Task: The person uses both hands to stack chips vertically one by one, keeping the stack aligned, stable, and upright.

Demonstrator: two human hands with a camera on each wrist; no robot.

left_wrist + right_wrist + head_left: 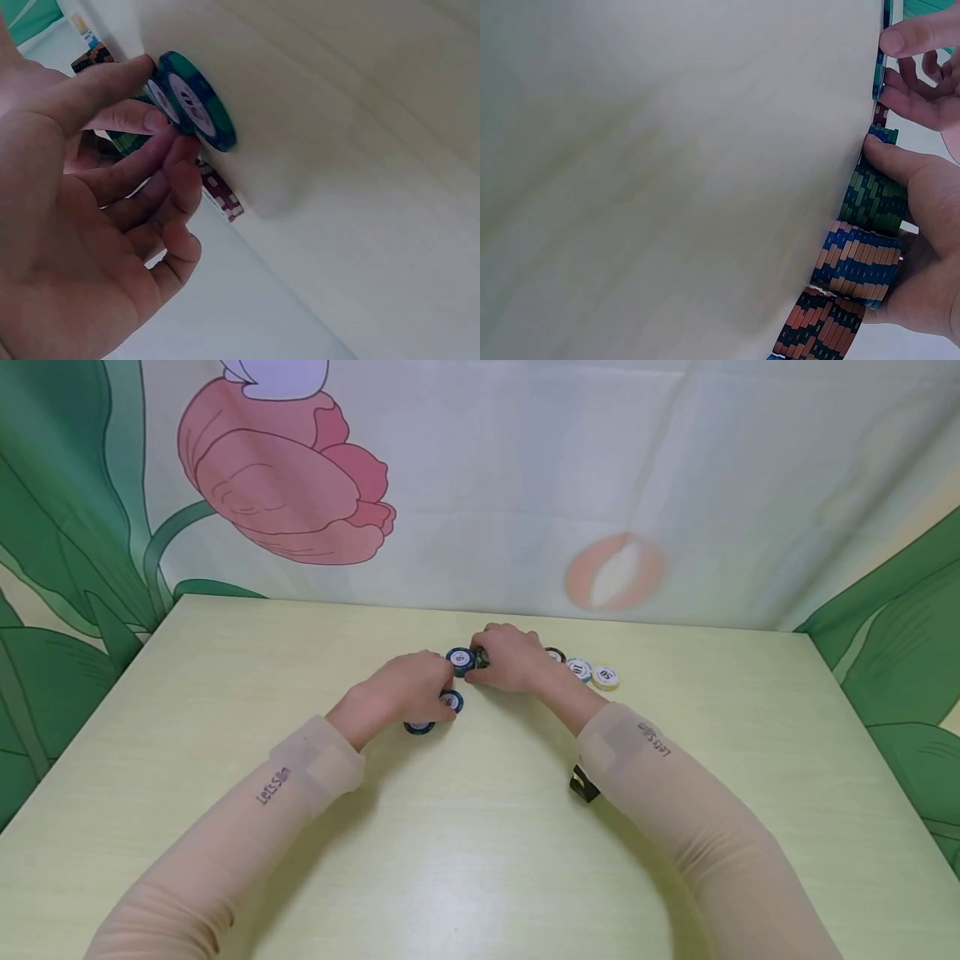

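Note:
My left hand (408, 687) pinches a blue-and-green poker chip (452, 700) between thumb and fingers, tilted above the table. Another chip (419, 727) shows under that hand, partly hidden; the left wrist view shows the two chips (201, 111) close together. My right hand (512, 658) curls thumb and fingers round poker chips at the far side. Its thumb lies where a low blue-green stack (883, 135) meets a taller dark green stack (874, 201). From above, the blue top chip (460, 661) sits at its fingertips. Red-and-white chips (221, 191) stand beyond the left fingers.
Rightward along the row stand a blue-and-pink stack (857, 259), a black-and-orange stack (821, 326), a blue-and-white-topped stack (579, 669) and a yellow-edged one (606, 677). A small black object with yellow (583, 783) lies by the right forearm. A patterned curtain (480, 485) hangs behind the table.

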